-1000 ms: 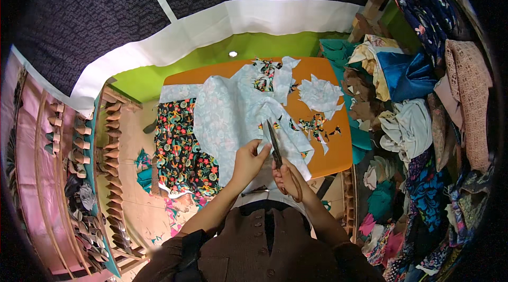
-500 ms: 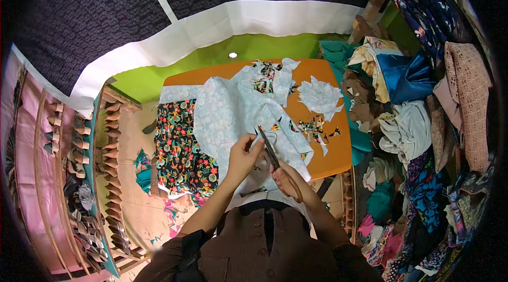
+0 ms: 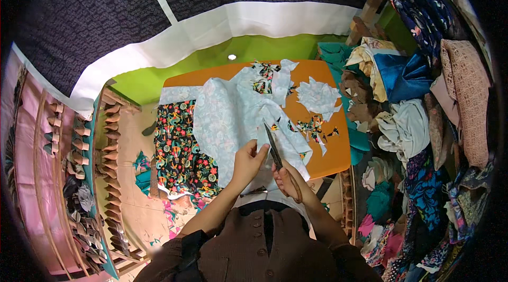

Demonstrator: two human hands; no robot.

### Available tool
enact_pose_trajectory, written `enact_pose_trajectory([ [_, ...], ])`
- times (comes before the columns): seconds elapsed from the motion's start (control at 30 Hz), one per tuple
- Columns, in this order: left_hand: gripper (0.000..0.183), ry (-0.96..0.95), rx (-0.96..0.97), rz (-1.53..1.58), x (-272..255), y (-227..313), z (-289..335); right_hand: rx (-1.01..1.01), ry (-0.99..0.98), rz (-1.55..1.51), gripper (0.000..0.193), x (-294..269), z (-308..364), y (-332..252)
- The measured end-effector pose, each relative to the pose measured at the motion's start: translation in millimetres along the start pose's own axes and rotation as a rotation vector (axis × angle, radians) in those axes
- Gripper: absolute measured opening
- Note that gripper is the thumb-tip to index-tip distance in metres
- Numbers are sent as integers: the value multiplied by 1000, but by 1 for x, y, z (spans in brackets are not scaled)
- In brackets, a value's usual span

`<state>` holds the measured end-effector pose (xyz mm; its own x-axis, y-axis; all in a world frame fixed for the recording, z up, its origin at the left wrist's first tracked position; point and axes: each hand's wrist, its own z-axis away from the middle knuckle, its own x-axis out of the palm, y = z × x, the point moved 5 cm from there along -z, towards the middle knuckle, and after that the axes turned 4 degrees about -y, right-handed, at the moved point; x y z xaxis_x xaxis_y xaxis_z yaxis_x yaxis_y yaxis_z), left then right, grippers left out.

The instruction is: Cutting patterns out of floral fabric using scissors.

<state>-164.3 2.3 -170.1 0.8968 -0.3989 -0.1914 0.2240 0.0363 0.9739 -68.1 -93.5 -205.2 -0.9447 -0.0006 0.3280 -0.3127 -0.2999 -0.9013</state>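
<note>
In my right hand is a pair of large dark scissors, the blades pointing away from me and nearly together. My left hand is closed, thumb and fingers pinching a small pale fabric piece just left of the blades. Under both hands spreads a big cloth, its pale wrong side up. At the left, printed fabric in black with bright flowers hangs over the table edge. The fingers hide part of the pinched piece.
The orange table holds a pale pile of cut pieces and small printed scraps at right. Heaped fabrics crowd the right side. Shoe lasts line racks at left. Scraps litter the floor.
My left hand has drawn slightly toward me, with the small pale piece now showing above its fingers. The scissor blades, spread before, are nearly together.
</note>
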Motion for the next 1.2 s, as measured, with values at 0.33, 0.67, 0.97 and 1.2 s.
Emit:
enact_pose_trajectory([
  [0.33, 38, -78, -18, -55, 1, -10, 1, 76, 7, -194, 60, 15, 7, 1],
  [0.67, 35, -58, 14, -33, 2, 0, 6, 106, 19, -299, 60, 22, 8, -1],
  [0.97, 21, -5, 6, 77, 1, -1, 0, 20, 28, -33, 54, 11, 8, 2],
  [1.2, 24, 70, -6, 86, 5, -1, 9, 8, 1, -81, 56, 16, 9, -5],
])
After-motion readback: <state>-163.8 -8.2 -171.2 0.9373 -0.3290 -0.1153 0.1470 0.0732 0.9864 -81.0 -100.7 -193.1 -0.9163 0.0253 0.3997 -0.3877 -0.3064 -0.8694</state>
